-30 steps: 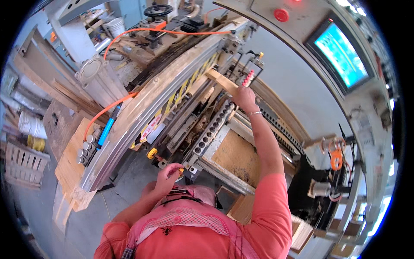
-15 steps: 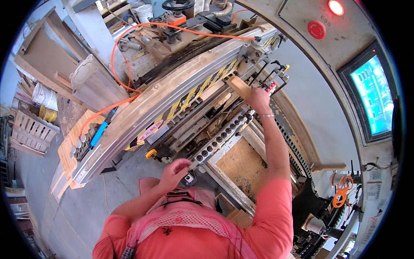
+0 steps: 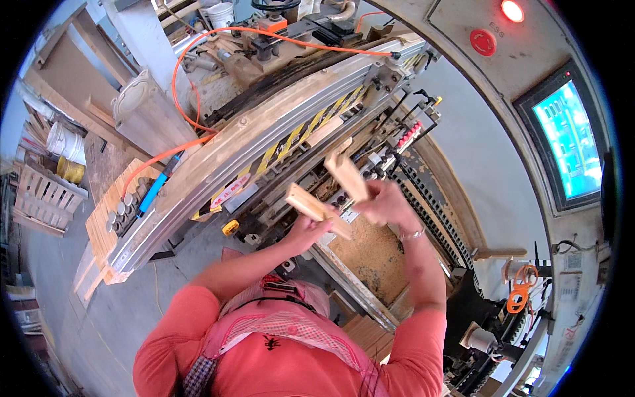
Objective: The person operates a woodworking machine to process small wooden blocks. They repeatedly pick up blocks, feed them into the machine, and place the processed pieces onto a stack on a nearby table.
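Note:
Both of my hands are raised over the machine bed, each gripping a short pale wooden block. My left hand is closed round the lower part of one wooden block, which slants up and to the left. Just to its right, my right hand pinches a second wooden block by its near end, tilted with the far end up. The two blocks are close together but apart. Behind them, the hands and blocks partly hide the machine's metal rail with its row of round holes.
A long metal beam with yellow-black striping spans the far side. An orange air hose runs over it to a blue air gun. Sawdust fills a framed opening below. At right stands a control panel with a lit screen.
My right hand has drawn back toward me with its wooden block. My left hand, bare before, has moved right and forward and now holds a wooden block too.

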Demonstrator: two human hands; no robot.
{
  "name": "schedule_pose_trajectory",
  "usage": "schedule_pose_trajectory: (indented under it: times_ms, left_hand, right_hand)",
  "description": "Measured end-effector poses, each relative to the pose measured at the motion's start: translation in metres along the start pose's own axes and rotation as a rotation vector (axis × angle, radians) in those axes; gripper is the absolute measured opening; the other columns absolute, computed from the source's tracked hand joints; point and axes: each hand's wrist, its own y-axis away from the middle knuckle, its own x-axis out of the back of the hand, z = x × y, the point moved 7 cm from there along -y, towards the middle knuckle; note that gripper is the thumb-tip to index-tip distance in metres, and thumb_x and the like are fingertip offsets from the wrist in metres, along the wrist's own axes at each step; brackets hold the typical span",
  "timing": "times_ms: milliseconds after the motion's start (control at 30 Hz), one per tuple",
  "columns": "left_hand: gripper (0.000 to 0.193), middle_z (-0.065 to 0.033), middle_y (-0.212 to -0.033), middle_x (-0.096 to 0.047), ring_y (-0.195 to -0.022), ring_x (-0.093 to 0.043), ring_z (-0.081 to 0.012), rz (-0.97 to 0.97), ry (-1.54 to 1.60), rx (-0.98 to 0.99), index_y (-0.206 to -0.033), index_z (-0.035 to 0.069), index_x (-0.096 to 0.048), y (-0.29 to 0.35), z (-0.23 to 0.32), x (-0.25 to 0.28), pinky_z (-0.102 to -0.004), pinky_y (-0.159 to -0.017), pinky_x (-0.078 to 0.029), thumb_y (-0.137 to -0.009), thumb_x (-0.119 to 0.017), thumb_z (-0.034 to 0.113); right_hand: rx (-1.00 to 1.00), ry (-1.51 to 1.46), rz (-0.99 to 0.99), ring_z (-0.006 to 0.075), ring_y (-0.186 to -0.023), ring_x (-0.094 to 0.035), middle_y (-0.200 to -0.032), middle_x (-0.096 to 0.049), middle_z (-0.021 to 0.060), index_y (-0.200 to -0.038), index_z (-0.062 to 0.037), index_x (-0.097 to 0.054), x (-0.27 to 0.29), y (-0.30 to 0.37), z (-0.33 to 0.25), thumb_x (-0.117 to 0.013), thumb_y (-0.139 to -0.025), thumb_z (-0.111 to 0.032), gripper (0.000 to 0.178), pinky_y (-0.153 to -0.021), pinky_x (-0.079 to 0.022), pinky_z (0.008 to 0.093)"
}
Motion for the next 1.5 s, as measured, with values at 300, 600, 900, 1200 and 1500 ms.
schedule_pose_trajectory:
  times_ms: [300,600,900,1200,1500]
  left_hand:
    - [0.034,-0.0121,-0.106,-0.052,-0.098,-0.052,-0.0224,0.081,-0.587,-0.114,-0.11,0.0,-0.045,0.102,0.037,0.047,-0.034,-0.085,-0.041,-0.078,-0.056,0.003]
    - [0.034,-0.013,-0.106,-0.051,-0.096,-0.052,-0.0225,0.225,-0.362,-0.221,-0.106,0.0,-0.048,0.117,-0.012,0.076,-0.0336,-0.083,-0.043,-0.074,-0.057,-0.001]
    - [0.039,-0.0135,-0.105,-0.052,-0.097,-0.052,-0.0234,0.202,-0.415,-0.266,-0.11,0.001,-0.043,0.114,-0.005,0.072,-0.0354,-0.085,-0.042,-0.074,-0.059,0.002]
    - [0.04,-0.0145,-0.105,-0.052,-0.097,-0.052,-0.0245,0.191,-0.449,-0.243,-0.11,0.001,-0.043,0.115,-0.008,0.075,-0.0357,-0.085,-0.042,-0.074,-0.059,0.003]
    - [0.038,-0.0146,-0.105,-0.052,-0.096,-0.052,-0.0254,0.181,-0.446,-0.279,-0.107,0.001,-0.046,0.115,-0.014,0.078,-0.036,-0.084,-0.042,-0.072,-0.06,0.003]
  right_hand:
    - [-0.031,0.857,0.401,0.0299,-0.071,-0.064,-0.074,-0.064,0.0147,-0.079,-0.0054,-0.067,0.075,-0.162,0.06,-0.071,-0.055,-0.033,0.037,-0.065,-0.052,0.0382]
    - [0.034,0.819,0.37,0.0321,-0.08,-0.062,-0.081,-0.064,0.0167,-0.083,-0.0024,-0.063,0.049,-0.172,0.04,-0.072,-0.064,-0.043,0.046,-0.073,-0.05,0.0407]
    - [0.034,0.842,0.391,0.0343,-0.08,-0.062,-0.083,-0.064,0.02,-0.084,-0.0013,-0.065,0.052,-0.172,0.034,-0.067,-0.068,-0.041,0.043,-0.073,-0.05,0.0412]
    - [0.068,0.854,0.387,0.0343,-0.079,-0.062,-0.081,-0.064,0.0196,-0.08,-0.0009,-0.066,0.051,-0.176,0.028,-0.063,-0.068,-0.039,0.04,-0.072,-0.05,0.0415]
    - [0.037,0.859,0.391,0.0325,-0.079,-0.063,-0.081,-0.064,0.0188,-0.078,-0.0003,-0.067,0.046,-0.183,0.02,-0.065,-0.069,-0.041,0.042,-0.071,-0.051,0.0398]
